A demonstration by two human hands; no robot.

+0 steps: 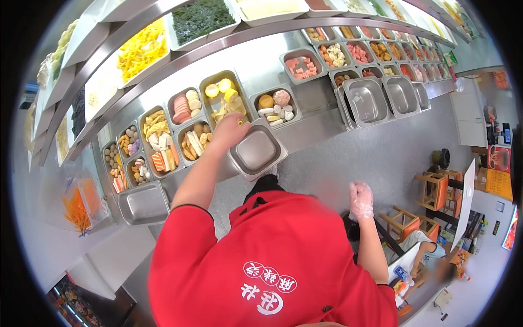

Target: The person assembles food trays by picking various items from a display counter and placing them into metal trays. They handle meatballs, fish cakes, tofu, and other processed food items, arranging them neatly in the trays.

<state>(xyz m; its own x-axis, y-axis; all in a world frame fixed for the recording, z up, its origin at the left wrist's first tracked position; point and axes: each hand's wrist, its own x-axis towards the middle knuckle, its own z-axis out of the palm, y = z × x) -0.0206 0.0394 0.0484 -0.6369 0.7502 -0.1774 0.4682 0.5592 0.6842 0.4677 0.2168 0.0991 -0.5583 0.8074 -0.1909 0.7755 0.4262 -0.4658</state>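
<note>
My left hand [231,129] is bare, with a ring on one finger. It is closed, its fingers curled down at the front end of a deep metal tray [205,94] of corn pieces [225,85] and pale flat strips [220,113]. Whatever the fingers grip is hidden. Right beside that hand, a metal pan [257,148] with a bare bottom sits at the counter's front edge. My right hand [360,200], in a clear plastic glove, hangs over the floor away from the counter. Its fingers are curled in, and nothing shows in them.
Trays of meatballs, sausage slices [182,109] and tofu sticks [193,144] line the counter. Other metal pans [144,203] jut from its front edge. A raised shelf [190,53] carries noodles and seaweed [200,20]. Wooden stools [433,191] and a seated person [430,249] are at right.
</note>
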